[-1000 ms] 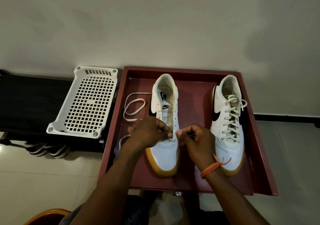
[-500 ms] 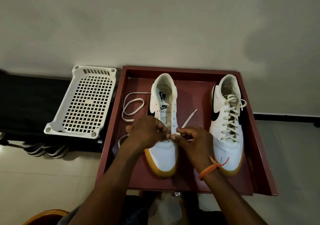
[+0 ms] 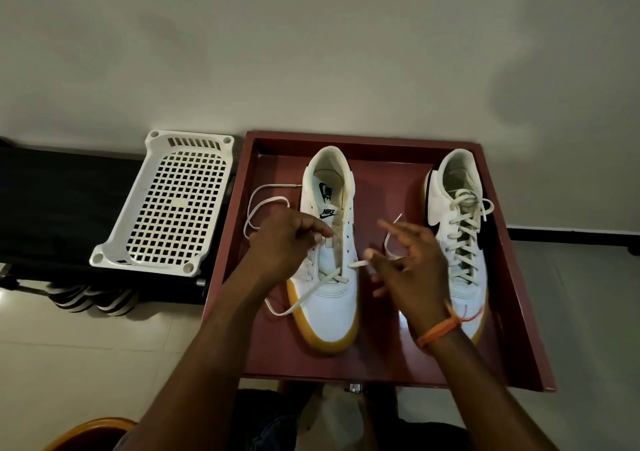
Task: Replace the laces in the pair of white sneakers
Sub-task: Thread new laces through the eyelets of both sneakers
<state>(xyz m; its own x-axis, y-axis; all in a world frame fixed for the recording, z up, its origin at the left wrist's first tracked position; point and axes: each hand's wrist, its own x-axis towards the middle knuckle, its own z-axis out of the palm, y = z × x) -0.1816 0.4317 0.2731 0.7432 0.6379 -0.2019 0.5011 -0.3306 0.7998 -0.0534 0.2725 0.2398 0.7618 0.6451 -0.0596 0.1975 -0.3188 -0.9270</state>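
Now the half-laced white leather sneaker with a gum-yellow sole (image 3: 329, 270) lies heel at twelve o'clock and toe at six in the dark red wooden tray (image 3: 519, 312), its long axis running straight away from the person, and the cream flat shoelace (image 3: 337, 277) has made one crossing over the lowest eyelets. The right hand (image 3: 408, 270) sits at three o'clock of that shoe, thumb and forefinger pinching the lace where it leaves the right-side eyelet row, the other fingers spread and the free tip arching up toward one o'clock. The left hand (image 3: 287, 242) rests on the tongue at nine o'clock with its fingers curled; whether it pinches the lace's other run I cannot tell. That run trails off the toe toward seven o'clock and loops on the tray floor at ten. The next eyelet up lies toward eleven o'clock from the pinch, so the right hand is likely the nearer one. Half a second ago both hands met over the lower eyelets; since then the right has drawn out toward three o'clock, pulling the lace through. The second white sneaker, fully laced (image 3: 457, 235), stands at the tray's right
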